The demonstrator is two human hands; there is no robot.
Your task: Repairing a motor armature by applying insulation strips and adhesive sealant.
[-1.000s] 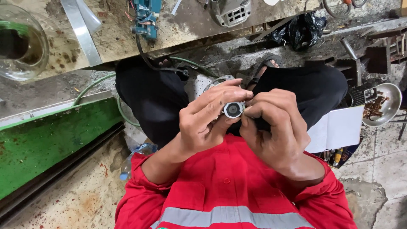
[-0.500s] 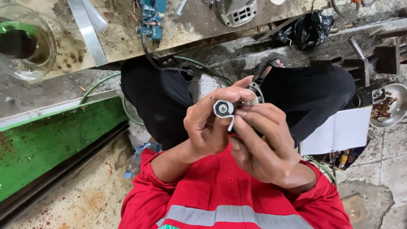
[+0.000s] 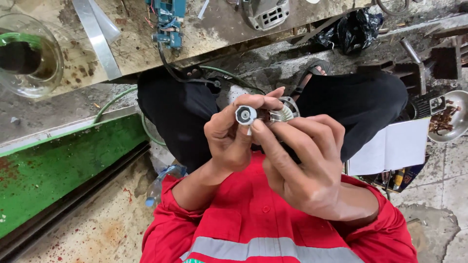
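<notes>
Both hands hold a small metal motor part over my lap. Its round bearing end [image 3: 245, 115] faces the camera, and a silvery finned fan ring [image 3: 282, 114] sits behind it. My left hand [image 3: 229, 143] wraps it from the left, thumb and forefinger curled around the bearing end. My right hand [image 3: 304, 168] grips from the right, its thumb tip pressed just below the bearing. The rest of the part is hidden by my fingers. I wear a red shirt with a grey reflective stripe and black trousers.
A worn bench at the top carries a glass bowl [image 3: 29, 53], a metal strip [image 3: 95, 39], a blue electrical part [image 3: 168, 19] and a grey tool housing [image 3: 265, 12]. A green board [image 3: 58, 165] lies left. White paper [image 3: 390, 148] and a metal bowl [image 3: 451, 119] of rusty bits are right.
The part has shifted slightly left and up in view, and its bearing end has turned more squarely toward the camera. My right thumb has slid under it.
</notes>
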